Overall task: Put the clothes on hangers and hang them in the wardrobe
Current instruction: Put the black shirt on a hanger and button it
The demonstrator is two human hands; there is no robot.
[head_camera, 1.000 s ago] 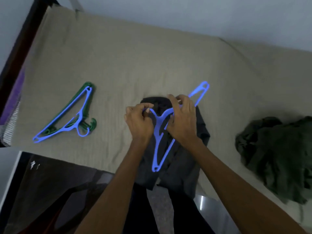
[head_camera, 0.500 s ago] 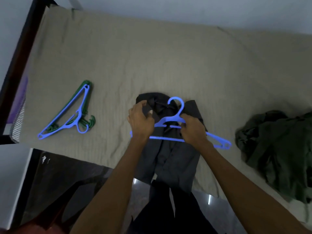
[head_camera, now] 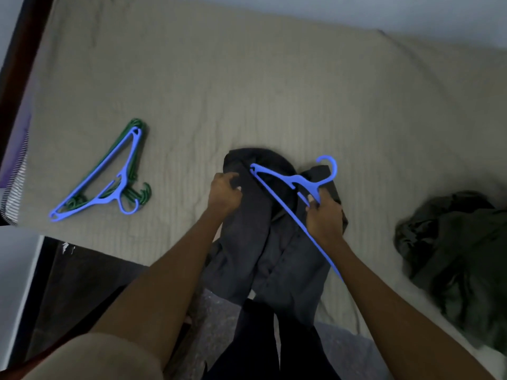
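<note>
Beige bedding (head_camera: 247, 86) fills the frame. At left lie spare hangers (head_camera: 109, 176), blue atop green. Centre, the left hand (head_camera: 223, 194) pinches the dark shirt (head_camera: 263, 242); the right hand (head_camera: 325, 218) grasps a blue hanger (head_camera: 285, 182), its lower end hidden. A green garment (head_camera: 455, 256) is cut off at right.

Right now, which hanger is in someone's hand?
The blue hanger over the dark shirt, held by the right hand; the other hangers lie untouched, far left.
</note>
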